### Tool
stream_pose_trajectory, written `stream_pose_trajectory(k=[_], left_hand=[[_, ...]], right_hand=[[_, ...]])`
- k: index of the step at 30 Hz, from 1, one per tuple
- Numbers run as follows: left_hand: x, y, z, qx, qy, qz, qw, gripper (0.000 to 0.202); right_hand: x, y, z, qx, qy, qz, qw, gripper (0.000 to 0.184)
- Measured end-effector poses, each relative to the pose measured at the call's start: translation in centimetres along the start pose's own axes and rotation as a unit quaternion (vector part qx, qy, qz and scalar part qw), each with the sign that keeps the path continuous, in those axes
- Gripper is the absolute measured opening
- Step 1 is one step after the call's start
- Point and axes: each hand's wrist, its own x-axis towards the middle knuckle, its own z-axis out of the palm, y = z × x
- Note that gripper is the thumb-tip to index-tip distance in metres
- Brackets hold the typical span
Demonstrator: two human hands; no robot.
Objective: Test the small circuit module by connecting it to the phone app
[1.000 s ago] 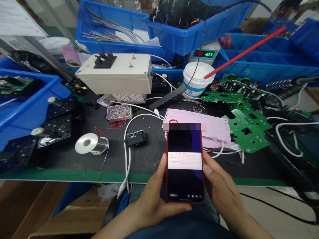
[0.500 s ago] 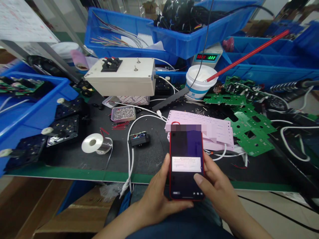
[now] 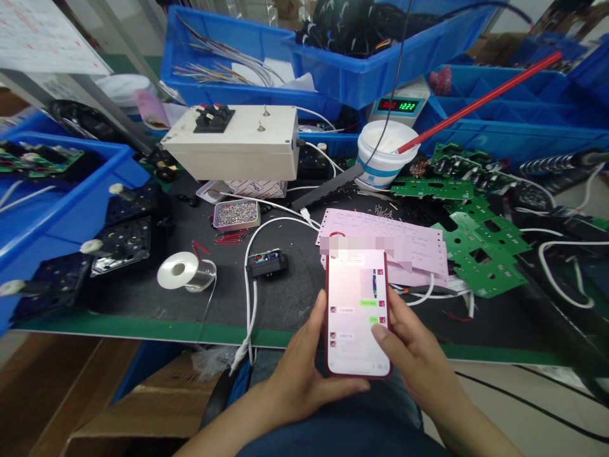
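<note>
Spool of wire (image 3: pixel 202 274), tray (image 3: pixel 238 226) of metal bits (image 3: pixel 236 214) beside red wires (image 3: pixel 231 238), white tub (image 3: pixel 380 163), green circuit boards (image 3: pixel 469 240)

Phone text (image 3: pixel 352 310) illegible (tiny), corner sheet (image 3: pixel 50 38) cropped

The light is soft and even, with only weak shadows on the dark table (image 3: pixel 290 304). The phone (image 3: pixel 358 355) glows pale, its small text hardly readable; blurry mosaic blocks cover its top. Near the borders, shapes look stretched, and writing on the paper (image 3: pixel 47 38) is smeared.
</note>
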Motion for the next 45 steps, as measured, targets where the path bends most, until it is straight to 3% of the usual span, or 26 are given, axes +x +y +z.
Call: stream_pose_trajectory(k=[3,10,23,30,33,39,45], left_hand=[[-0.1,-0.2,0.1,-0.003,0.0,-0.007,1.0,0.1],[-0.1,-0.4,-0.1,-0.003,-0.006,0.011,1.0,0.103],[-0.3,-0.9,0.0,-0.034,-0.02,-0.013,0.999,0.107],[-0.3,-1.1,-0.1,-0.04,-0.022,-0.006,0.999,0.107],[-0.4,-1.0,-0.2,-0.035,-0.015,-0.022,0.999,0.106],[-0.6,-1.4,-0.3,-0.03,-0.017,-0.015,0.999,0.104],[-0.8,-1.0,-0.2,-0.034,-0.009,-0.044,0.998,0.104]], right_hand=[[-0.2,0.0,0.1,0.009,-0.022,0.002,1.0,0.075],[-0.1,0.1,0.3,0.04,-0.021,0.0,0.999,0.066],[0.1,0.0,0.7,0.09,0.005,-0.045,0.995,0.058],[0.4,-0.6,0.8,0.005,0.057,-0.065,0.996,0.047],[0.4,-0.8,1.2,0.009,0.041,-0.056,0.998,0.053],[0.3,-0.7,1.5,0.047,-0.024,-0.026,0.998,0.086],[0.3,-0.5,1.6,0.086,-0.023,-0.028,0.996,0.074]])
